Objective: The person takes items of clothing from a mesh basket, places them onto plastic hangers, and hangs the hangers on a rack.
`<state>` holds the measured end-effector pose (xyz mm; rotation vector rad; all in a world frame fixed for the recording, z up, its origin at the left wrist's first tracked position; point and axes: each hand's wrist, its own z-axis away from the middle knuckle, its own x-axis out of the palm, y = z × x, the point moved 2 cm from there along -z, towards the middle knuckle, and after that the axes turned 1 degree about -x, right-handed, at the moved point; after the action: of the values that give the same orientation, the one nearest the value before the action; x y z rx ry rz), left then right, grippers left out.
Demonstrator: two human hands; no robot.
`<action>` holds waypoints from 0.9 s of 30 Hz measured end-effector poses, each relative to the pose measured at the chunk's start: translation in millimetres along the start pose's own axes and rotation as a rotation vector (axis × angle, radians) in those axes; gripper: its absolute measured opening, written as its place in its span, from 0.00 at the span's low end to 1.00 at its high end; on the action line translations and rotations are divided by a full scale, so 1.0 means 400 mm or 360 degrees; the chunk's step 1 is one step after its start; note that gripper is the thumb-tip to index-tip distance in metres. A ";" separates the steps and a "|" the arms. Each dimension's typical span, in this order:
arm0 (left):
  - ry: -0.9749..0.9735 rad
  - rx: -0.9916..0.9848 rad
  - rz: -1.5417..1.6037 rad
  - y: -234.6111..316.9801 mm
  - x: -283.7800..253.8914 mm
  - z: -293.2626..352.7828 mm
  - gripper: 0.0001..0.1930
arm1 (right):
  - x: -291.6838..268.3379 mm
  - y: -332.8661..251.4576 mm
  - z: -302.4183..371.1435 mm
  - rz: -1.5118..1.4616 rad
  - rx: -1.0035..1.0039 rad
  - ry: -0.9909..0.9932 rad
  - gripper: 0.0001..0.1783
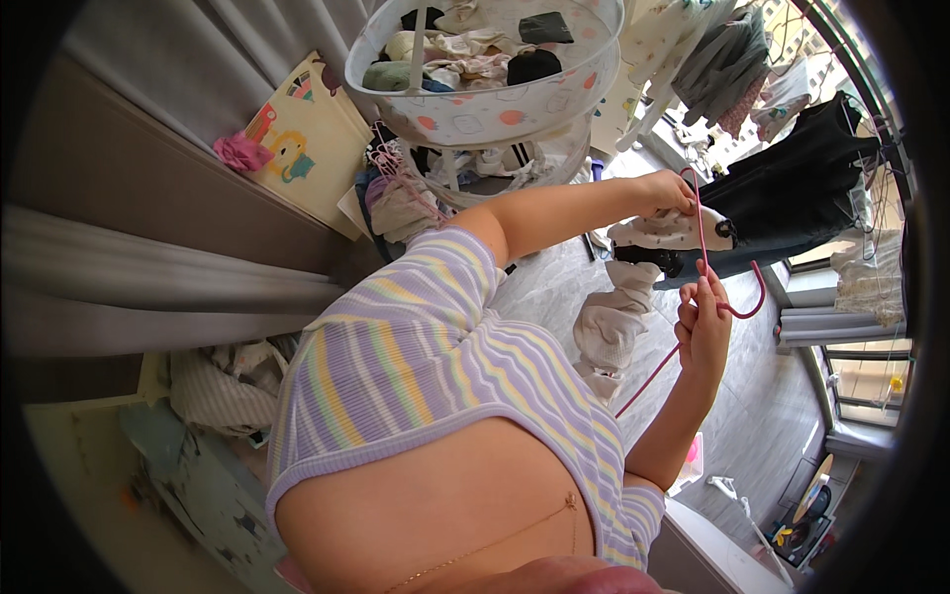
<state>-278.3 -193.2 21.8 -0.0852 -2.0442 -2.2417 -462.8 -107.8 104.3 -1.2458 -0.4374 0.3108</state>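
My right hand [705, 315] grips a thin pink clothes hanger [702, 233] close to its curved hook. One arm of the hanger runs down toward my chest, and its other rounded end rises beside my left hand [667, 193]. With bent fingers my left hand pinches a white garment with small dark spots [665, 231], which hangs below it next to the hanger. Whether those fingers also touch the hanger is hidden. Below the spotted garment a cream textured cloth [612, 322] shows against the grey floor; I cannot tell if the two are joined.
Ahead to the left stands a two-tier mesh basket [475, 119] full of clothes. Beyond my hands hang a black garment [792, 188] and a grey garment [722, 74] near the windows. A cream board with a lion picture [307, 134] leans by grey curtains [228, 49]. Bunched pink hangers [401, 178] lie beside the basket.
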 end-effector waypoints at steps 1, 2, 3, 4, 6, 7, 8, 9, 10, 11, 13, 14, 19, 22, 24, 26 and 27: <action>0.0062 0.0157 -0.0322 -0.022 -0.002 -0.022 0.10 | 0.006 -0.003 0.001 0.0002 -0.0012 -0.0021 0.17; 0.0128 0.0306 -0.0651 -0.021 -0.007 -0.028 0.11 | 0.013 -0.003 0.000 0.0006 0.0002 0.0005 0.17; 0.0215 0.0413 -0.0868 -0.019 -0.004 -0.028 0.12 | 0.017 -0.002 0.003 0.0010 0.0015 0.0030 0.18; 0.0349 0.0561 -0.0992 -0.017 -0.003 -0.021 0.11 | 0.022 0.000 0.005 0.0015 0.0028 0.0055 0.18; 0.0683 0.1048 -0.1469 -0.015 0.006 -0.002 0.08 | 0.024 -0.002 0.006 0.0056 -0.0002 0.0035 0.18; 0.0769 0.1200 -0.1545 -0.020 -0.002 0.003 0.08 | 0.029 -0.002 0.007 0.0069 -0.0001 0.0029 0.18; 0.0852 0.1353 -0.1620 -0.020 -0.008 0.010 0.08 | 0.033 -0.002 0.006 0.0060 0.0008 0.0029 0.18; 0.0935 0.1508 -0.1692 -0.020 -0.012 0.016 0.08 | 0.038 -0.002 0.007 0.0052 0.0017 0.0030 0.18; 0.0924 0.1530 -0.1852 -0.026 -0.014 0.020 0.09 | 0.042 -0.002 0.006 0.0044 0.0026 0.0031 0.18; 0.0857 0.1702 -0.1864 -0.025 -0.021 0.030 0.08 | 0.043 -0.001 0.006 0.0045 0.0020 0.0024 0.18; 0.0706 0.2046 -0.1868 -0.023 -0.029 0.046 0.08 | 0.035 -0.001 0.010 0.0047 0.0012 0.0020 0.19; 0.0583 0.2199 -0.1846 -0.032 -0.037 0.037 0.08 | 0.030 -0.001 0.008 0.0042 0.0004 0.0008 0.19; -0.0032 0.2297 -0.1930 0.000 -0.049 0.095 0.14 | 0.038 -0.006 0.020 0.0057 0.0006 -0.0017 0.18; -0.0163 0.2128 -0.2054 -0.022 -0.053 0.081 0.17 | 0.039 0.002 0.025 0.0049 0.0079 -0.0103 0.17; -0.0262 0.1960 -0.2183 -0.029 -0.046 0.077 0.15 | 0.040 -0.001 0.035 0.0080 0.0117 -0.0097 0.18; -0.0273 0.1955 -0.2151 -0.042 -0.049 0.069 0.13 | 0.037 -0.003 0.036 0.0075 0.0140 -0.0087 0.18; -0.0253 0.2006 -0.2103 -0.041 -0.055 0.072 0.13 | 0.037 -0.003 0.036 0.0098 0.0134 -0.0078 0.19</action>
<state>-259.1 -162.0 5.6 1.5288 -3.6745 -0.4882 -456.8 -89.4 111.3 -1.1730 -0.4243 0.4092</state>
